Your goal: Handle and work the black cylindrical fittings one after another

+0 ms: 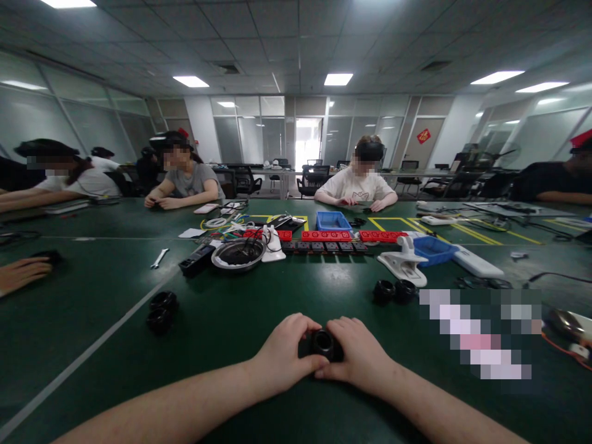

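Note:
Both of my hands close around a black round part with a hole in its middle, low over the green table. My left hand curls its fingers and thumb about the left side of it. From the right, my right hand grips the same part, thumb at the near side. The palms and some fingertips are hidden. Two similar black round parts, one beside the other, sit ahead to the right. Another pair of black parts stands to the left.
A wrench lies ahead left. Farther off are a metal bowl with cables, red socket strips, a white clamp stand and blue bins. Another person's hand rests at far left. People sit across the table.

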Demonstrator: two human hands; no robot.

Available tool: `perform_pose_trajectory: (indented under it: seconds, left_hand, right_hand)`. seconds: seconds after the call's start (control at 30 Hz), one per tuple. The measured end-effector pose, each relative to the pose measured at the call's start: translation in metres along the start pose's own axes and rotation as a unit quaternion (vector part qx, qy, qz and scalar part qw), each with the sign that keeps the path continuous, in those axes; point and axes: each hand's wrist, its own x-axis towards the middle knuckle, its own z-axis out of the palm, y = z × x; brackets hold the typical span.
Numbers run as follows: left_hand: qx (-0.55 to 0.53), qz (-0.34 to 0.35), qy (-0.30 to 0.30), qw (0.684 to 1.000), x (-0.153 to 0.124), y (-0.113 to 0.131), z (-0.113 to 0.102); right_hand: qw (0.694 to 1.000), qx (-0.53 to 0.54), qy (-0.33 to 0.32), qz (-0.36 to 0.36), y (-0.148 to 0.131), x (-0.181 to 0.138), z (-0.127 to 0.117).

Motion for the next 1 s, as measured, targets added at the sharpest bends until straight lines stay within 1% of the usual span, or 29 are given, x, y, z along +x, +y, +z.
perform_pose_trajectory:
  seconds: [0.07,0.2,0.3,0.37,0.47,0.57,0.67,0.73,0.8,0.87,0.93,1.0]
  left_hand:
    - [0.0,0.008,-0.006,1.0,0.001,-0.001,-0.001]
    - [-0.013,0.032,-0.055,0.998,0.002,-0.001,-0.007]
    - [-0.024,0.036,-0.081,0.996,0.003,0.0,-0.011]
    - [-0.033,0.036,-0.089,0.995,0.002,0.001,-0.012]
    - [-0.034,0.032,-0.081,0.996,0.002,0.0,-0.008]
    - [-0.01,0.009,-0.04,0.999,0.0,0.0,-0.001]
    - [0.006,-0.014,-0.005,1.0,-0.001,-0.001,0.003]
    - [0.004,-0.009,-0.007,1.0,-0.001,-0.003,0.003]
    - [0.002,0.011,-0.022,1.0,0.0,-0.006,0.001]
    - [0.012,0.031,-0.03,0.999,0.002,-0.01,0.0]
    - [0.04,0.04,-0.035,0.998,0.004,-0.014,0.001]
    - [0.082,0.033,-0.038,0.995,0.005,-0.015,0.005]
  right_hand:
    - [0.999,0.024,-0.012,-0.03,0.003,0.0,-0.002]
    - [0.99,0.092,-0.075,-0.079,0.012,0.0,-0.012]
    - [0.985,0.112,-0.091,-0.099,0.017,0.001,-0.015]
    - [0.986,0.109,-0.084,-0.094,0.018,0.001,-0.014]
    - [0.994,0.074,-0.062,-0.052,0.013,0.0,-0.007]
    - [1.0,0.009,-0.027,-0.01,0.004,-0.001,-0.001]
    - [1.0,-0.027,0.007,-0.002,-0.002,-0.002,0.0]
    - [1.0,0.004,0.008,-0.024,-0.001,-0.003,-0.003]
    - [0.996,0.071,0.007,-0.047,0.003,-0.005,-0.008]
    - [0.99,0.129,0.02,-0.053,0.007,-0.006,-0.013]
    - [0.988,0.144,0.038,-0.051,0.006,-0.005,-0.016]
    - [0.992,0.113,0.041,-0.048,-0.001,-0.004,-0.018]
